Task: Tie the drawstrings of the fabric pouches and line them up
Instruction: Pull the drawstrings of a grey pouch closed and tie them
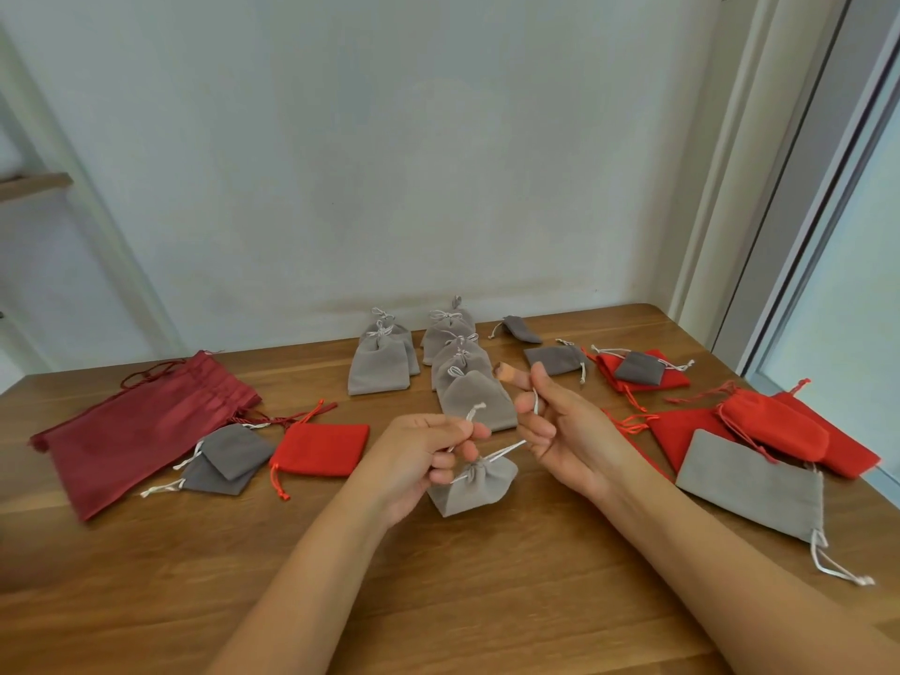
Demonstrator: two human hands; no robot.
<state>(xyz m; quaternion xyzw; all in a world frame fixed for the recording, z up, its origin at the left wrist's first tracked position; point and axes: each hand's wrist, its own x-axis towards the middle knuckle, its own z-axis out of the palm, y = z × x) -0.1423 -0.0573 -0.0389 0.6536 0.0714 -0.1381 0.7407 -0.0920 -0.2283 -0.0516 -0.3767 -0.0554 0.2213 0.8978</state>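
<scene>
As we count across the wooden table from our left: one large dark red pouch, lying flat, cords loose; two dark grey pouches, overlapping, untied; one small red pouch, untied. Next, our left hand, fingers curled, pinching the left cord. Below and between both hands, the light grey pouch in work, resting on the table near us, neck gathered shut, no knot yet. Behind it, two rows of tied grey pouches, bows up, running back toward the wall. Then our right hand, fingers loosely curled around the right cord, its end showing between thumb and forefinger. Further right, a mixed lot of red and grey pouches, untied. Handling note, our judgement: keep both cords evenly taut, cross them close to the gathered neck so it does not reopen, and cinch the bow snug before setting the pouch at the near end of a row.
</scene>
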